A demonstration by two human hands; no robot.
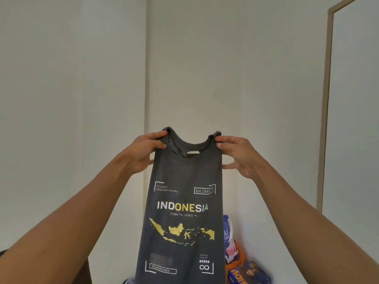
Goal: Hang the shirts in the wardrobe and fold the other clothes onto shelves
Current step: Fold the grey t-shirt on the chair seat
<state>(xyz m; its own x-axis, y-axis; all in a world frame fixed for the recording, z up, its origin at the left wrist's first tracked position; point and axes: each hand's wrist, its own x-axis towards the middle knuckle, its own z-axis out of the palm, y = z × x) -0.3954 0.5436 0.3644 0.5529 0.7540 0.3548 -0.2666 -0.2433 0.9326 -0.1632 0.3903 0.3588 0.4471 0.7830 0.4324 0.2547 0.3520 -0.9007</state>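
A dark grey T-shirt (184, 177) hangs in front of me, held up by its shoulders at arm's length. It carries white and yellow print reading INDONESIA and a yellow map. My left hand (143, 152) pinches the left shoulder beside the collar. My right hand (235, 154) pinches the right shoulder. The sleeves appear folded behind the body of the shirt, so it hangs as a narrow strip. Its lower hem runs out of view at the bottom.
Plain white walls meet in a corner (146, 78) behind the shirt. A tall panel with a wooden frame (326, 119) stands at the right. Low at the right lie colourful packages: a blue box (250, 273), an orange bag (239, 257) and a white-blue pack (228, 234).
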